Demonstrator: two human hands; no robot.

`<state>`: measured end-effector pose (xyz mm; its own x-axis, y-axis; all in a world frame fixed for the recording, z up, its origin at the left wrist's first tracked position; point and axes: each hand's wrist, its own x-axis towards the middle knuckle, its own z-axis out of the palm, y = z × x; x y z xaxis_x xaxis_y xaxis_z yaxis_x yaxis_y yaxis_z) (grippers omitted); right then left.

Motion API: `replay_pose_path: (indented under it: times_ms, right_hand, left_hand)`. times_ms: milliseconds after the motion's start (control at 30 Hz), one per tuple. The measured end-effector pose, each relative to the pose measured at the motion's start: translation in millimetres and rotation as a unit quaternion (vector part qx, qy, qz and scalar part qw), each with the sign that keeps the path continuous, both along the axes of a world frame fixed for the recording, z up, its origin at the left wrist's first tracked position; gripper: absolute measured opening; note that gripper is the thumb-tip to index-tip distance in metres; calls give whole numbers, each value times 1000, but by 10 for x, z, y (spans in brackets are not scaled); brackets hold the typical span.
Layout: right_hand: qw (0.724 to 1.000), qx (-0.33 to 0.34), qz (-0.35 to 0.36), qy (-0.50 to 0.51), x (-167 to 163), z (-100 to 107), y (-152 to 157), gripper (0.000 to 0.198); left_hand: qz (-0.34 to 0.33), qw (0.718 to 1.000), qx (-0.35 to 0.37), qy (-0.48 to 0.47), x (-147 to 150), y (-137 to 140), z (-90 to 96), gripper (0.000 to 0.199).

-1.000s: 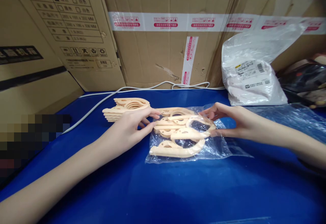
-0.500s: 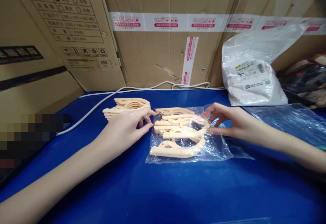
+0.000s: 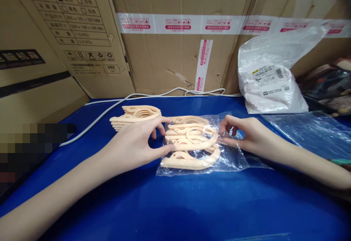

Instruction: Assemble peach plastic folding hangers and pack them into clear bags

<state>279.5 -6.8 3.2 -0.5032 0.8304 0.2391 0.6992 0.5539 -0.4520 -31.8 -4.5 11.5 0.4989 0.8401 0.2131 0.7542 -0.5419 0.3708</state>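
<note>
Several beige plastic folding hangers (image 3: 192, 146) lie together at a clear plastic bag (image 3: 233, 162) in the middle of the table; clear film and glare make it hard to tell which are inside. My left hand (image 3: 139, 138) is at their left ends, thumb and forefinger spread apart, the thumb tip touching a front hanger. At the bag's right part, my right hand (image 3: 244, 129) has its fingers curled and tips close to the thumb, with film between them. Behind my left hand sits a stack of similar beige hangers (image 3: 137, 112), partly covered by the hand.
A white cable (image 3: 109, 115) runs along the back of the blue table (image 3: 175, 204). Large cardboard boxes (image 3: 164, 58) stand behind and to the left. At the back right are a white labelled bag (image 3: 270, 84) and a flat clear plastic sheet (image 3: 304, 127).
My left thumb has moved forward and right onto the hangers, opening wider from the forefinger. The upper hangers have shifted slightly left and closer together. My right fingers have curled in more.
</note>
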Motion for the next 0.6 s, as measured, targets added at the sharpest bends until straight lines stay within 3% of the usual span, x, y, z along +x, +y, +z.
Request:
replay_pose_path:
  times_ms: [233,433,600]
  right_hand:
    - [999,2,10,-39,-4,33,-12,28]
    - [999,22,17,-24,21,53,-6,26]
    - [995,64,82,-7,70,29,28,25]
  left_hand:
    - [-2,1000,-15,21,-19,26,-2,54]
    - [-24,997,38,60,15,-16,35,53]
    - [-35,996,61,59,21,-6,18,53]
